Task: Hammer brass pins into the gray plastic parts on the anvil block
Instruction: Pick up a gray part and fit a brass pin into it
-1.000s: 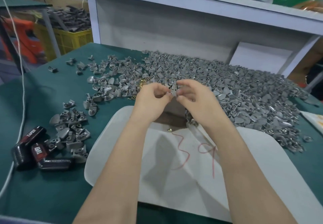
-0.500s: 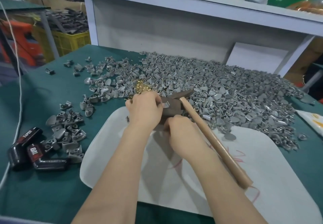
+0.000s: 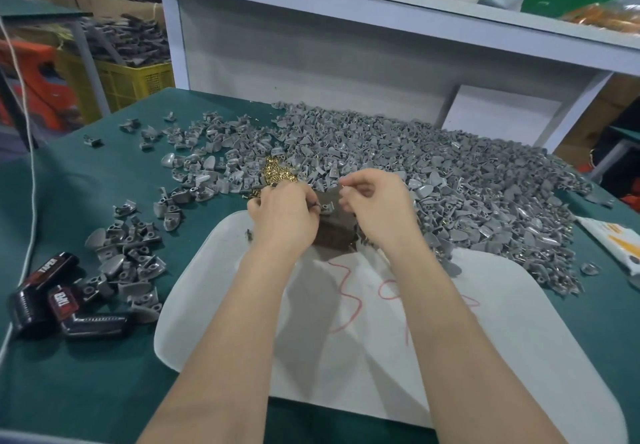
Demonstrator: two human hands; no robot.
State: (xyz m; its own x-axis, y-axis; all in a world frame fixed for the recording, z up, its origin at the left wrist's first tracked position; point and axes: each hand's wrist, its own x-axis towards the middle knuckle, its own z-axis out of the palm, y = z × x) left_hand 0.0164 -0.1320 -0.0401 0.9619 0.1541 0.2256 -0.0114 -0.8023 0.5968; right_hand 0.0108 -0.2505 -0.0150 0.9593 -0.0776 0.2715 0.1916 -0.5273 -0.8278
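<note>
Green bench (image 3: 104, 374), head view: at frame centre a gray part (image 3: 327, 206) lies on the anvil block (image 3: 336, 235) between both hands. Left hand (image 3: 284, 216) curls against its left edge, hold unclear; right hand (image 3: 375, 208), just upper-right, pinches narrowly, contents indiscernible.

The anvil block (image 3: 334, 232) is a dark brown, worn chunk standing mid-surface, its sides partly hidden. One gray plastic part (image 3: 327, 205), small and pale, lies on its top face. The brass pins (image 3: 277, 175), short and shiny gold, sit in a loose pile near the block at its 11 o'clock. A broad heap of gray parts (image 3: 467, 187), wedge-shaped and tumbled every way, spreads from 12 to 4 o'clock, reaching the block's right side. A smaller scatter (image 3: 124, 263) of the same parts lies well apart, between 8 and 9 o'clock.
</note>
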